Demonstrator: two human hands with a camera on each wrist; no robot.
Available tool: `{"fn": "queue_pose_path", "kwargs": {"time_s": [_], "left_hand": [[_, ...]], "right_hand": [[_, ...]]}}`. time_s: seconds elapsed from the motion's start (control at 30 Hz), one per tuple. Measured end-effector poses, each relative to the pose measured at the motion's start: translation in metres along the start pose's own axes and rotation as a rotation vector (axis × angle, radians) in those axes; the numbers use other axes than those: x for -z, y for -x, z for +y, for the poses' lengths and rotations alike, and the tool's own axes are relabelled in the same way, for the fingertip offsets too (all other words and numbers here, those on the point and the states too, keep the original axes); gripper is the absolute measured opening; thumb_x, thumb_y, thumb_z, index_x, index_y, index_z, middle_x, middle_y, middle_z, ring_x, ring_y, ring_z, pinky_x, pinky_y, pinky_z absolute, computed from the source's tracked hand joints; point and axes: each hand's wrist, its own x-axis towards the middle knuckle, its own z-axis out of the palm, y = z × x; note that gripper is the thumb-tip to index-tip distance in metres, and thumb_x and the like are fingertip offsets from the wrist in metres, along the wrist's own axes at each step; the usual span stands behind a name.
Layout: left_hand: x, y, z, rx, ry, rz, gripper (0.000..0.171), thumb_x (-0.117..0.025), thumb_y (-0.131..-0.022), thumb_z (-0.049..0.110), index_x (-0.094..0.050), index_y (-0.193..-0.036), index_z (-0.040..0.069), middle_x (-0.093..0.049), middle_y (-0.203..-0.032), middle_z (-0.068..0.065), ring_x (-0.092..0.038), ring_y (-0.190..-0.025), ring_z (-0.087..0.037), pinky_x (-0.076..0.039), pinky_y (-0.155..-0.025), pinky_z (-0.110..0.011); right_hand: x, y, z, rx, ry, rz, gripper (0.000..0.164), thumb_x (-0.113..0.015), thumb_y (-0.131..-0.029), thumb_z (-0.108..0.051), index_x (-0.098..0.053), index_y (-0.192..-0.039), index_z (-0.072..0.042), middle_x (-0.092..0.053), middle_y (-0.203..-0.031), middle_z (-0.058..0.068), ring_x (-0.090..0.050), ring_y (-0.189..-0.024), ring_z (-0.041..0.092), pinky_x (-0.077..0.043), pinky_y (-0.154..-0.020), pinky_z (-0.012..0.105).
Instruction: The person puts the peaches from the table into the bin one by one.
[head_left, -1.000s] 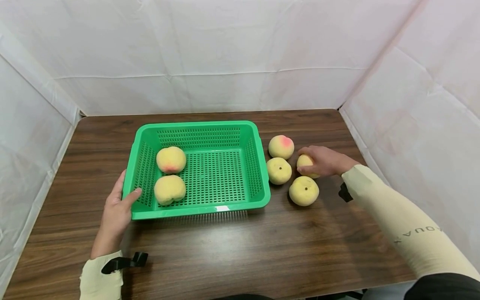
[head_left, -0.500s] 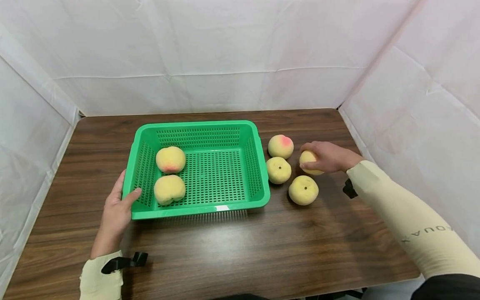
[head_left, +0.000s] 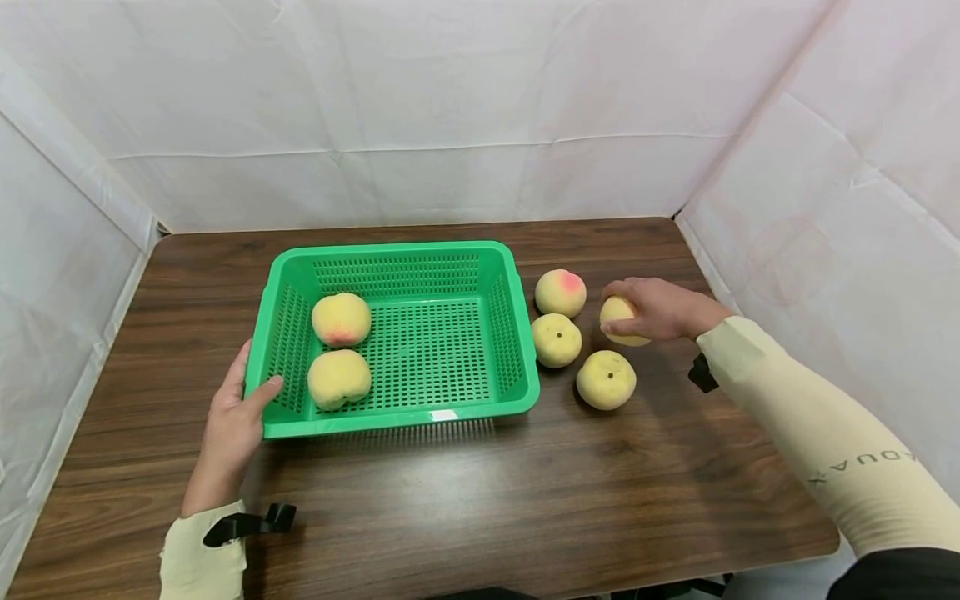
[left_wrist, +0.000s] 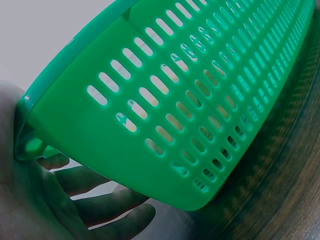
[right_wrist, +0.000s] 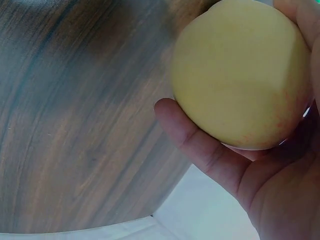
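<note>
My left hand (head_left: 234,412) grips the left end of a green plastic basket (head_left: 405,421), thumb over the rim and the other fingers along the outside wall, as the left wrist view shows. Inside the basket, two yellow peaches (head_left: 342,320) lie near its left side. My right hand (head_left: 663,308) holds a peach (right_wrist: 240,75) between thumb and fingers, right of the basket. Near that hand are three more peaches: one with a pink blush (head_left: 561,293), one against the basket's right side (head_left: 557,340), and one closer to me (head_left: 606,380).
Everything is on a dark wood-grain table (head_left: 450,517). White sheeting (head_left: 420,100) hangs behind the table and along both sides. The right wrist view shows the table edge beneath the held peach.
My right hand has shifted slightly right and away from me with the peach in its grip, farther from the nearest peach. The left hand and basket have stayed in place.
</note>
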Motion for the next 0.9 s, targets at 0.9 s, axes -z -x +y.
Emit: {"fn": "queue_pose_path", "kwargs": {"time_s": [0.9], "left_hand": [[0.001,-0.001,0.002,0.009,-0.014,-0.011,0.062,-0.046,-0.103,0.021,-0.011,-0.153,0.031,-0.016,-0.158,-0.008,-0.022,-0.136,-0.02,-0.031,-0.087,-0.005]], "right_hand": [[0.019,-0.011,-0.03,0.068,-0.005,0.046,0.039,-0.068,-0.088,-0.039,-0.057,-0.117,-0.015,-0.053,-0.089,0.001,-0.05,-0.072,0.018,-0.044,-0.06,0.035]]}}
